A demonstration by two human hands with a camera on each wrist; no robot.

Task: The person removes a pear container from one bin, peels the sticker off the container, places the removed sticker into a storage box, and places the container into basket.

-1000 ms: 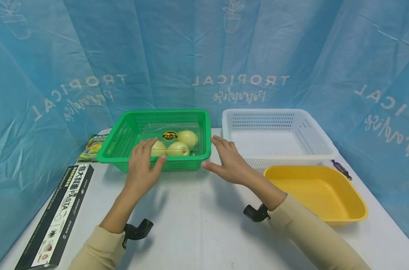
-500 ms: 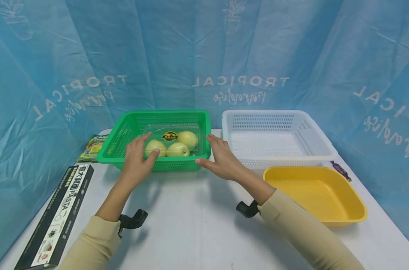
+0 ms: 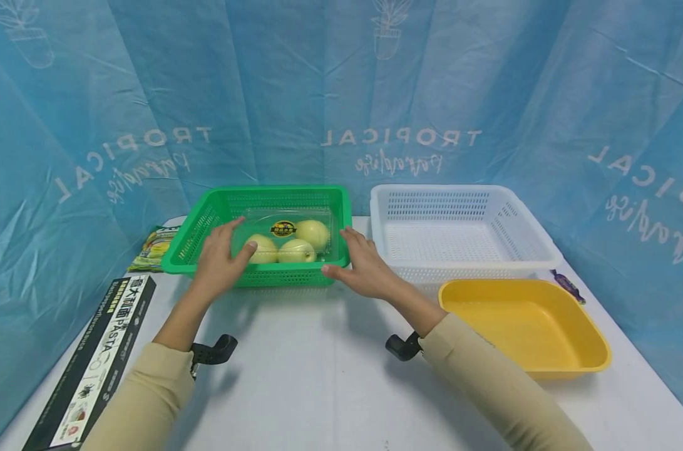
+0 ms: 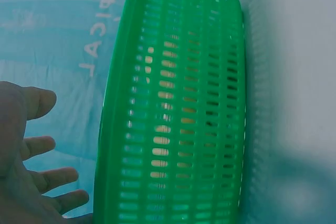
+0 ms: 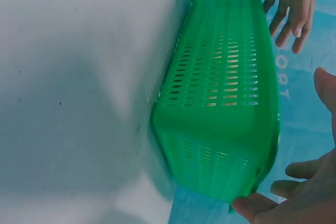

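A green perforated basket [image 3: 287, 275] stands at the back of the white table. Inside it lies a clear plastic box [image 3: 262, 217] with a black-and-gold label and pale yellow-green fruits [image 3: 298, 251], perhaps apples. My left hand [image 3: 217, 262] hovers over the basket's front left part, thumb spread from the fingers and nothing held. At the front right corner is my right hand [image 3: 365, 269], also spread. In the right wrist view one fingertip [image 5: 251, 203] meets the basket's rim. The left wrist view shows the left fingers [image 4: 55, 179] extended beside the rim.
Right of the green basket is a white perforated basket [image 3: 467, 266], with a yellow tub [image 3: 529, 326] before it. A purple-wrapped candy [image 3: 568, 286] lies near the right edge. A black-and-white pasta box [image 3: 93, 363] and a yellow-green packet [image 3: 154, 249] lie at left. Blue curtain [image 3: 285, 94] encloses the table.
Both hands have drifted left and slightly farther away, uncovering more of the left fruit. The right hand has come closer over the basket's corner. The basket and its contents have not moved.
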